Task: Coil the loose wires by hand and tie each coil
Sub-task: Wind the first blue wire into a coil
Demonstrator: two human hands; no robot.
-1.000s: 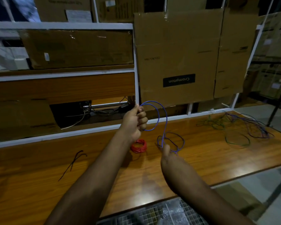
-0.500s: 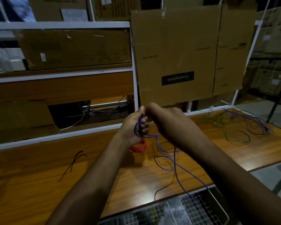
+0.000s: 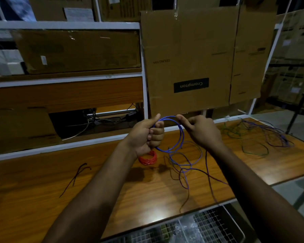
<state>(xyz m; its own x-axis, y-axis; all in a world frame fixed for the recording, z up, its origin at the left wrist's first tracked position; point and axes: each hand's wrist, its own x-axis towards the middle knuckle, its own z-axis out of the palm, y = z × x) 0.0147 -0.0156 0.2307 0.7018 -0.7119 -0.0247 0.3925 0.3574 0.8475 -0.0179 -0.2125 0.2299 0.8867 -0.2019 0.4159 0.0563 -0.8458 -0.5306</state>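
Note:
A blue wire coil (image 3: 180,137) hangs upright above the wooden table (image 3: 33,190). My left hand (image 3: 147,135) grips the coil's left side in a fist. My right hand (image 3: 200,131) pinches the wire at the coil's top right with thumb and forefinger. The wire's loose tail (image 3: 186,165) trails down in loops over the table toward the front edge. A finished red coil (image 3: 148,158) lies on the table just below my left hand. A tangle of loose purple and green wires (image 3: 263,135) lies at the far right.
Thin black ties (image 3: 77,174) lie on the table at the left. A wire mesh basket (image 3: 191,228) sits below the front edge. Cardboard boxes (image 3: 191,58) and a white shelf frame (image 3: 144,76) stand behind the table.
My right hand swung from low over the table up to my left hand, laying another loop. It now pinches the coil's top, and the coil has grown rounder.

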